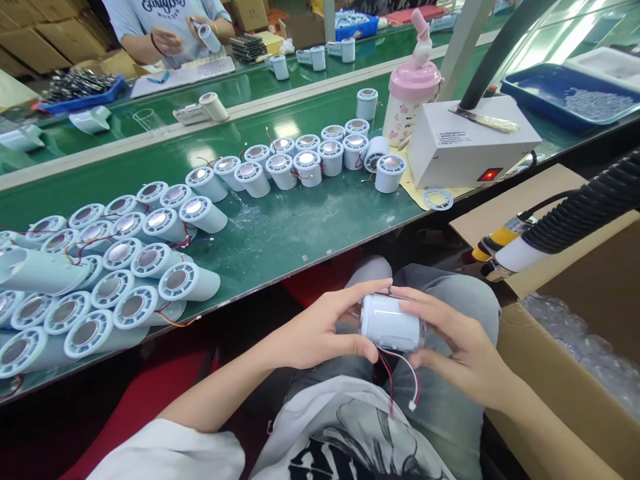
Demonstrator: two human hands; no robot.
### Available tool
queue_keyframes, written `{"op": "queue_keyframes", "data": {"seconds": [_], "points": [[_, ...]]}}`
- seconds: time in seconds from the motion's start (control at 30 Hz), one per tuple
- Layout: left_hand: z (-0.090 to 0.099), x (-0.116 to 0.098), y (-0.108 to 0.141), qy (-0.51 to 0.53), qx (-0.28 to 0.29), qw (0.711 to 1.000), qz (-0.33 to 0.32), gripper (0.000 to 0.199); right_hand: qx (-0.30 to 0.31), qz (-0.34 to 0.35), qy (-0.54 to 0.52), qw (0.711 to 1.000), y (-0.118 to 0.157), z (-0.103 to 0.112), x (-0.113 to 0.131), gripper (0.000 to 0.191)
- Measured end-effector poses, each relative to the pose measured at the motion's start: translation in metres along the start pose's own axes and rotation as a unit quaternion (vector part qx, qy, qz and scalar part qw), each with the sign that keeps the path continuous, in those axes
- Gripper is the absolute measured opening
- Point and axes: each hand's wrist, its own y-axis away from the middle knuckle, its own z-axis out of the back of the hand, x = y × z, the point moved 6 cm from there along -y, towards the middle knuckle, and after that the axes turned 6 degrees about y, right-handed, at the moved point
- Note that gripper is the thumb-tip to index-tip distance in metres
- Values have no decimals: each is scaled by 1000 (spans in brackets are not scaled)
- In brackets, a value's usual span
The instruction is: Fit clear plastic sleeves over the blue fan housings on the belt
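A light blue cylinder (391,323) lies on its side between my hands, above my lap, with clear plastic showing round its right end. My left hand (335,327) has its thumb and fingers closed on the left end. The right end is gripped by my right hand (453,343), fingers over the top and thumb side below. Red, dark and white wires hang under the cylinder, and a small white connector (413,405) ends one of them. On the green bench (280,247), several similar blue cylinders (187,281) with wires stand or lean in rows.
A white box (470,143) with a lit red switch stands at the bench's right, beside a pink bottle (411,87). At right, a cardboard box (540,360) holds clear plastic parts below a black hose (590,200). Across the bench, a person (170,33) handles a blue part.
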Motion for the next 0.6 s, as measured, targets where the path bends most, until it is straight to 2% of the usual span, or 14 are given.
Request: {"op": "queue_keyframes", "data": {"seconds": [0.1,0.17,0.27,0.37,0.47,0.53,0.57,0.6], "points": [[-3,-1,2,19,28,999,-13,78,15,-125,-200,972,4,-5,-8,47],[-4,3,4,47,42,998,3,75,13,-153,-238,959,8,-5,-10,45],[-5,10,5,89,44,995,21,75,3,-160,-200,967,11,-3,-13,49],[-9,22,3,133,53,989,35,77,1,-180,-186,966,11,-9,-20,46],[-8,38,4,149,21,985,87,78,11,-214,-205,955,10,-20,-22,49],[6,47,7,98,-32,984,148,71,43,-214,-178,960,8,-17,-20,50],[18,47,8,45,-56,983,171,67,49,-209,-134,968,8,-8,-20,48],[34,41,7,-16,-84,982,170,68,30,-212,-72,974,9,9,-24,45]]}}
